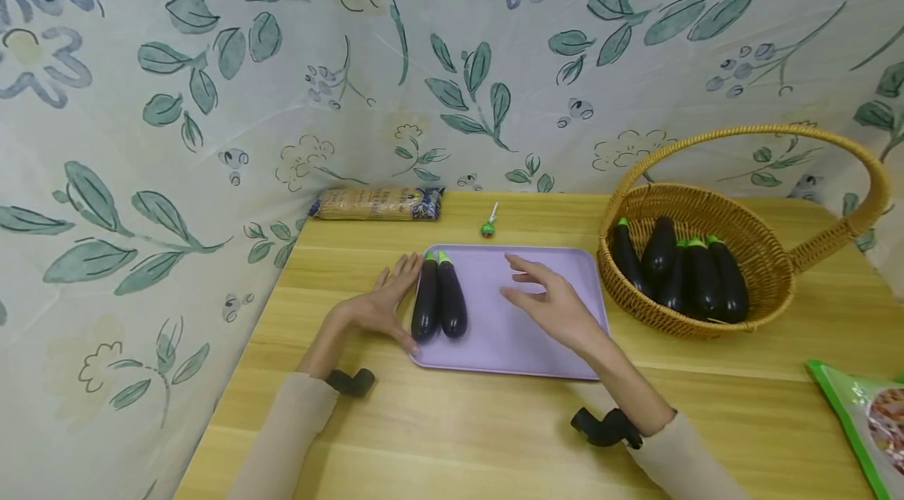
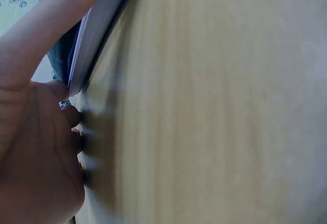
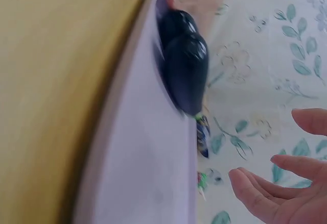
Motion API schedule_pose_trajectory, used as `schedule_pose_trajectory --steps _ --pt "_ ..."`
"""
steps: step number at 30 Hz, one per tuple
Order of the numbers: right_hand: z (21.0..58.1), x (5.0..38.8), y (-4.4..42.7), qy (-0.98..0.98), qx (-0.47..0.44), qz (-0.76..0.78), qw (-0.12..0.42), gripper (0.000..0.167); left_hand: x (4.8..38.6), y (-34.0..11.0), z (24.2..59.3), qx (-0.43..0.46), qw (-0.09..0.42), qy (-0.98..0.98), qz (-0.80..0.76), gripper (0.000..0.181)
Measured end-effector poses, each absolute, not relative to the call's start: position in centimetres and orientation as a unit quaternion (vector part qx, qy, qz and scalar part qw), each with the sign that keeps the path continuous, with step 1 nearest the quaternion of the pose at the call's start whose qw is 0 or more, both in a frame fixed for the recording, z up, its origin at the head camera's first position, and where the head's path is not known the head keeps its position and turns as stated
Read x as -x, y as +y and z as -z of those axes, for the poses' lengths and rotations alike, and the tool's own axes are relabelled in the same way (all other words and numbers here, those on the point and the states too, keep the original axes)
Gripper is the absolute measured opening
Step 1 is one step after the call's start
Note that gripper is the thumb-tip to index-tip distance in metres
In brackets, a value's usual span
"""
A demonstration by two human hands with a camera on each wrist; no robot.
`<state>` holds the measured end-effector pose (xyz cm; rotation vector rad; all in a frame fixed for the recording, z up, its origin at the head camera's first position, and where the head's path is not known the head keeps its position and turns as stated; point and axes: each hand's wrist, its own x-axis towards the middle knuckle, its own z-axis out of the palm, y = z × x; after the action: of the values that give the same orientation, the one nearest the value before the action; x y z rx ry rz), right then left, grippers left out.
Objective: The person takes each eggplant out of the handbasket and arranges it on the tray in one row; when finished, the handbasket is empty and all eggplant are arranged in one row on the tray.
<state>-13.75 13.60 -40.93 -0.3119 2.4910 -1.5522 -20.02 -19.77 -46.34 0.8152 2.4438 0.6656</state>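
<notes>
Two dark purple eggplants (image 1: 453, 297) with green tips lie side by side at the left end of a lilac tray (image 1: 526, 327). My left hand (image 1: 377, 306) rests at the tray's left edge with fingers spread, the thumb at the near corner; in the left wrist view the hand (image 2: 41, 152) is beside the tray's rim. Over the right part of the tray hovers my right hand (image 1: 558, 308), holding nothing, thumb and fingers apart. A wicker basket (image 1: 784, 292) with a tall handle stands right of the tray and holds several more eggplants (image 1: 699, 280).
Behind the tray lie a long wrapped packet (image 1: 374, 204) and a small green lollipop (image 1: 488, 228). A green and white bag (image 1: 865, 421) sits at the table's right. Floral cloth (image 1: 395, 115) hangs along the back and left side of the wooden table (image 1: 438, 437).
</notes>
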Motion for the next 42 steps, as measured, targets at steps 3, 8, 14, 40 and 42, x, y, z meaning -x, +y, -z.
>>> schedule_pose_trajectory --steps 3,8,14,40,42 --pt "40.0 13.7 15.5 0.843 0.098 0.526 0.061 0.064 20.1 -19.7 46.3 -0.298 0.238 0.892 -0.242 0.158" --pt "38.2 13.5 18.8 0.855 0.065 0.515 -0.006 0.061 20.0 -19.7 46.2 -0.298 0.239 0.891 -0.246 0.158" --pt "36.9 13.7 22.8 0.871 0.015 0.488 -0.051 0.065 20.0 -19.7 46.1 -0.299 0.238 0.889 -0.253 0.158" --pt "39.7 17.8 30.1 0.905 -0.137 0.403 -0.024 0.081 19.8 -19.5 46.1 -0.292 0.238 0.894 -0.244 0.157" --pt "39.7 18.1 30.2 0.908 -0.136 0.397 -0.015 0.081 19.9 -19.5 46.1 -0.293 0.237 0.893 -0.245 0.157"
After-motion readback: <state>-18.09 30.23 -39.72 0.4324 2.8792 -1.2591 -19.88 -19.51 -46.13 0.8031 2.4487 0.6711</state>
